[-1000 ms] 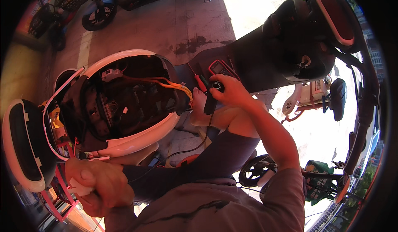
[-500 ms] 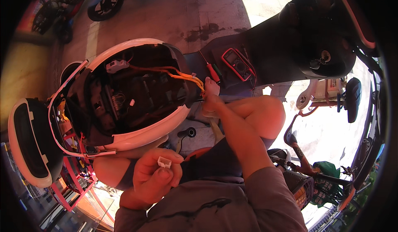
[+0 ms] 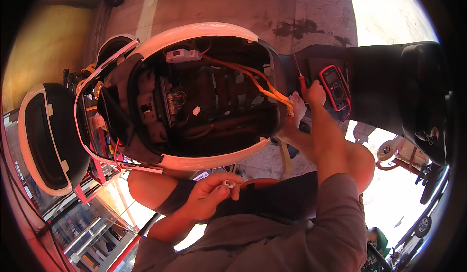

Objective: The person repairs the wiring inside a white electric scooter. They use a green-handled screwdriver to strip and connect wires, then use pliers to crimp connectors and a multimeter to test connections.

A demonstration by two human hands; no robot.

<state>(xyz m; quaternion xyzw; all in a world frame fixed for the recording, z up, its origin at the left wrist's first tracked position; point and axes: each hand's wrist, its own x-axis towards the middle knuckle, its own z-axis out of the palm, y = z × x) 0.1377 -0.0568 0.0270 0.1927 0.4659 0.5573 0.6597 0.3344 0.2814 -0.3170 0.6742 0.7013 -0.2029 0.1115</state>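
My left hand (image 3: 209, 194) is closed, pinching a small white plastic connector (image 3: 228, 183) between thumb and fingers above my lap. My right hand (image 3: 316, 94) reaches onto the scooter's footboard, its fingers curled beside a screwdriver with a red handle (image 3: 302, 83). What those fingers hold, if anything, is hidden. A red-and-black multimeter (image 3: 334, 87) lies just right of that hand. Thick orange cables (image 3: 262, 84) run from a grey plug (image 3: 183, 55) across the open scooter body, ending near my bare foot (image 3: 297, 109). Inside the body hangs another small white connector (image 3: 196, 110).
The pale rim of the scooter body (image 3: 209, 162) surrounds the dark cavity in front of me. A detached-looking rounded box (image 3: 53, 140) is at the left. Beyond it stands a glass display case (image 3: 97, 238). The black scooter seat (image 3: 423, 97) is at the right.
My right hand has moved from beside the orange cable ends to the tools on the footboard. The left hand keeps its hold on the white connector. The whole view has shifted.
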